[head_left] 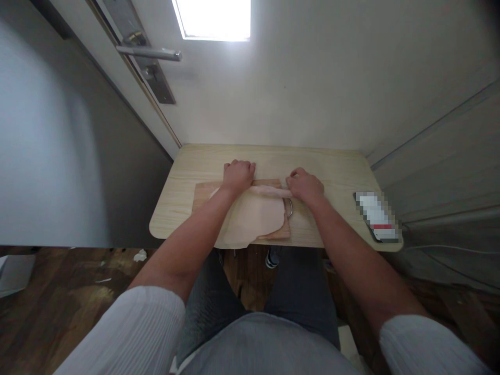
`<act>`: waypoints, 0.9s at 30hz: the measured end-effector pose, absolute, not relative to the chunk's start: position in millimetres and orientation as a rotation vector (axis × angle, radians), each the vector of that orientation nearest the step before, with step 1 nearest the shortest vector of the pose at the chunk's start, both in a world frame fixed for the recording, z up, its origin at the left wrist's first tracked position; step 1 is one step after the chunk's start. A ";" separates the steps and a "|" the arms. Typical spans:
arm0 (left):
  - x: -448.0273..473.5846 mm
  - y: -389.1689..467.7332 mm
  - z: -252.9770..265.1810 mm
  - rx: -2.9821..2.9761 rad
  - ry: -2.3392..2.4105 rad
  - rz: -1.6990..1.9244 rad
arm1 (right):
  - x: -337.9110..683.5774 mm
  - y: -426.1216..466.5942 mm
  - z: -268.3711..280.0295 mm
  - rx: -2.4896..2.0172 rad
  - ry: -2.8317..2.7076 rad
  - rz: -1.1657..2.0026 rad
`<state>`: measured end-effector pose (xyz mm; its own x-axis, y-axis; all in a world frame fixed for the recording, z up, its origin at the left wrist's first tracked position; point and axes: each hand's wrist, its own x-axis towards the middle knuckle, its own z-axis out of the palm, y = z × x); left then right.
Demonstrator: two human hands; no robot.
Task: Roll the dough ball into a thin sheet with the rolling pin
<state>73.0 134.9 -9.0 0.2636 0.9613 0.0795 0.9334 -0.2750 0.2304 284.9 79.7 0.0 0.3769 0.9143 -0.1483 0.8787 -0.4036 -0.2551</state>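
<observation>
A thin pale sheet of what looks like dough (pixel 255 216) lies across a wooden cutting board (pixel 203 192), its near edge hanging over the board and the table's front. Along its far side runs a pale roll (pixel 269 191); whether this is rolled-up dough or a rolling pin wrapped in it, I cannot tell. My left hand (pixel 239 174) is over the roll's left end, back up, fingers curled and partly hidden. Closed around the right end, beyond the sheet, is my right hand (pixel 305 184). A metal handle loop (pixel 289 207) sticks out from the board's right side.
The small light-wood table (pixel 332 161) stands against a white door with a lever handle (pixel 150 53). A phone (pixel 377 216) lies at the table's right end. My legs are under the front edge. A cable (pixel 449 250) runs along the right wall.
</observation>
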 end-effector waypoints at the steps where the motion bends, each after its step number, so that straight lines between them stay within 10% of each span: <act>1: 73.9 136.8 -9.0 2.382 1.803 0.316 | 285.1 81.7 0.7 -2.502 -1.636 0.397; 27: 82.8 146.8 -2.2 2.482 1.820 0.501 | 294.2 122.3 -9.7 -2.522 -1.660 0.193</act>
